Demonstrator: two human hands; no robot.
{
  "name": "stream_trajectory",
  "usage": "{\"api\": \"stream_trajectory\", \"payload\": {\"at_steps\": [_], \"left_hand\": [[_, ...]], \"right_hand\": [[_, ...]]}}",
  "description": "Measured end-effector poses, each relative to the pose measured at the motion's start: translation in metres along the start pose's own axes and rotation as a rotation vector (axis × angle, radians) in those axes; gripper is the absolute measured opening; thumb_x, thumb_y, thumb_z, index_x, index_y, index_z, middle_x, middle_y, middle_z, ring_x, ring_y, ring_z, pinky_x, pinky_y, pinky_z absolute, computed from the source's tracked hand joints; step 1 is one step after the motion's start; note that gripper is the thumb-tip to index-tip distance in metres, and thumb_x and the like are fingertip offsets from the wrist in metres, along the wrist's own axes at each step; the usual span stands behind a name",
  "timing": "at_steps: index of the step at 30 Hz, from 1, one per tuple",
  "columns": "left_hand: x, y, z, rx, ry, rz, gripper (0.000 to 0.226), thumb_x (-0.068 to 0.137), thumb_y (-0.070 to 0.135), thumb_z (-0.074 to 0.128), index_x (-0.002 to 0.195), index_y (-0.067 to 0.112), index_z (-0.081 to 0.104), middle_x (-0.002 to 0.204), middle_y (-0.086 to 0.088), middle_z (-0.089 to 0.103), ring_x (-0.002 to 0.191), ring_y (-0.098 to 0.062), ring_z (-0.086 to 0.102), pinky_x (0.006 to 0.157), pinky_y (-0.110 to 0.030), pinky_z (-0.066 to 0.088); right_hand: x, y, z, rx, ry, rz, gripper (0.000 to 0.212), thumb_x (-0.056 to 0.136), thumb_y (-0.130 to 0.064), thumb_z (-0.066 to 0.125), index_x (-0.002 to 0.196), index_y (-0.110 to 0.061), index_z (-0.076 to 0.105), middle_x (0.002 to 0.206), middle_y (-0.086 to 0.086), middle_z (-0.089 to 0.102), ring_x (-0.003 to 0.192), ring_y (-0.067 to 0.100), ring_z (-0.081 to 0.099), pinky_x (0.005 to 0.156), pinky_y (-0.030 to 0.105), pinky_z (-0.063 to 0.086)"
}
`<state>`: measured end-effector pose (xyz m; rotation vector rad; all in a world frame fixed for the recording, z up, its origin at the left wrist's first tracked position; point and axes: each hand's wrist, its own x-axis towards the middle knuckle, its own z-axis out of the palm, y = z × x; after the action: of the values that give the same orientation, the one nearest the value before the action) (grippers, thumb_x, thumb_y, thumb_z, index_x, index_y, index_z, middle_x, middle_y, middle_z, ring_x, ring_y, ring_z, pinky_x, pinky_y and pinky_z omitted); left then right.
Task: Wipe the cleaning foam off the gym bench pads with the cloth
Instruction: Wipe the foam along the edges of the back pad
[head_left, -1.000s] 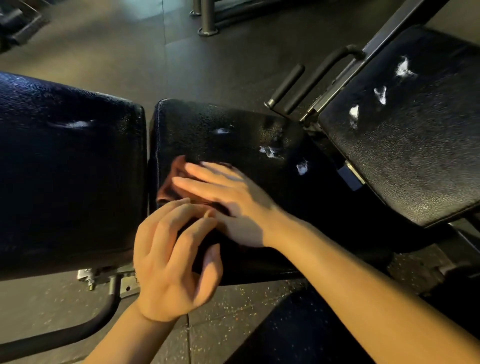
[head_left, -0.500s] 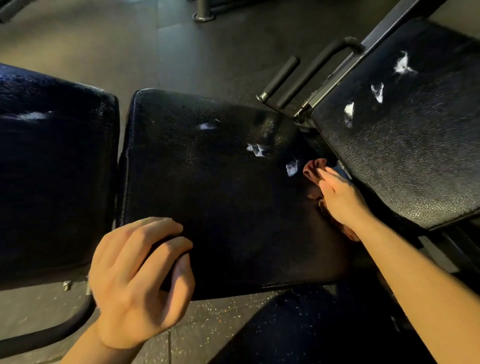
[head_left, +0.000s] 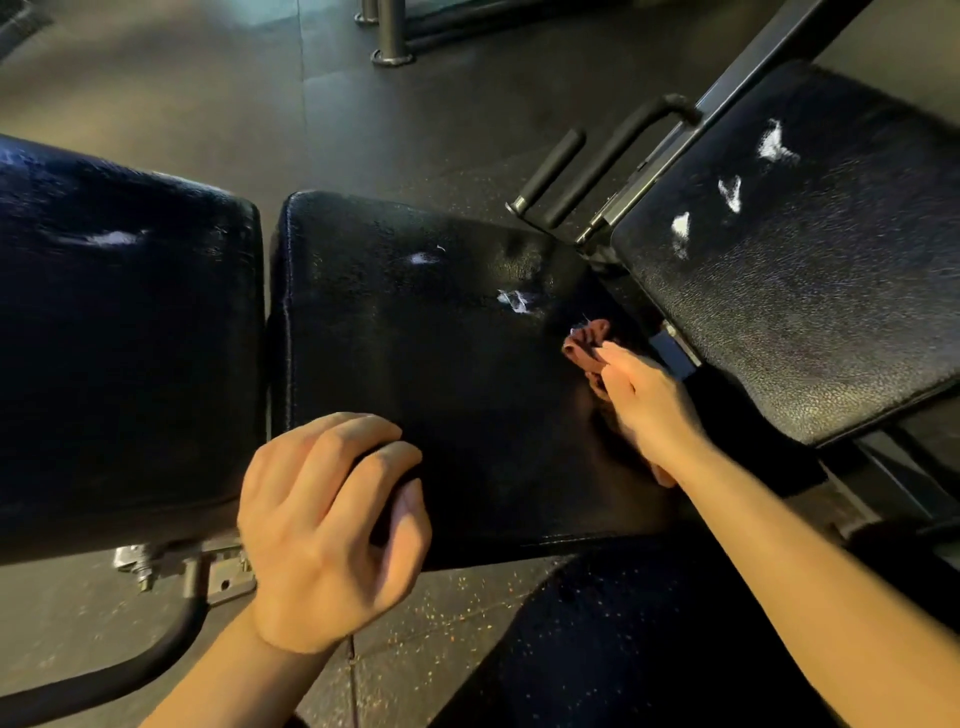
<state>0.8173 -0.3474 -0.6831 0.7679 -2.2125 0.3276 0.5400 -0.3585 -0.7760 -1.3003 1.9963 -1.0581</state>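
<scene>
My right hand (head_left: 649, 405) presses the reddish cloth (head_left: 587, 343) against the right edge of the middle bench pad (head_left: 415, 374), fingers extended over it; whether they close around it I cannot tell. My left hand (head_left: 327, 525) rests on the pad's near-left corner, its grip loosely curled and holding nothing. Foam patches (head_left: 517, 300) remain on this surface just beyond the cloth, and more foam (head_left: 730, 192) sits on the right pad (head_left: 810, 312).

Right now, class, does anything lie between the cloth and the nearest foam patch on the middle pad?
Nothing visible does. The right hand presses the cloth on the middle pad; only bare black padding separates it from the nearest foam patch.
</scene>
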Motion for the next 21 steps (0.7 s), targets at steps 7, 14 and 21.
{"api": "stream_trajectory", "payload": {"at_steps": [7,14,21], "left_hand": [[-0.001,0.001,-0.002,-0.026,0.039,-0.037,0.034,0.098,0.036,0.039,0.107,0.010,0.059,0.099,-0.014,0.066,0.097,-0.028,0.057,0.087,-0.032,0.036],[0.000,0.000,-0.004,-0.056,0.015,-0.022,0.040,0.099,0.038,0.033,0.116,0.009,0.054,0.115,-0.020,0.061,0.119,-0.033,0.050,0.106,-0.038,0.031],[-0.003,0.002,-0.001,-0.023,0.010,0.025,0.047,0.098,0.032,0.034,0.096,0.007,0.074,0.099,-0.015,0.068,0.103,-0.026,0.058,0.095,-0.026,0.036]], "right_hand": [[-0.077,-0.096,0.037,0.033,-0.017,-0.487,0.033,0.092,-0.014,0.050,0.121,-0.008,0.065,0.128,0.001,0.058,0.123,0.003,0.042,0.105,0.003,0.021],[-0.055,-0.132,0.047,0.061,-0.179,-0.757,0.037,0.086,0.005,0.050,0.120,0.001,0.063,0.131,0.019,0.057,0.127,0.019,0.042,0.114,0.012,0.014],[-0.017,0.035,-0.017,-0.003,0.052,-0.128,0.035,0.094,-0.008,0.045,0.127,-0.003,0.057,0.133,0.005,0.052,0.128,0.027,0.048,0.106,0.015,0.029]]}}
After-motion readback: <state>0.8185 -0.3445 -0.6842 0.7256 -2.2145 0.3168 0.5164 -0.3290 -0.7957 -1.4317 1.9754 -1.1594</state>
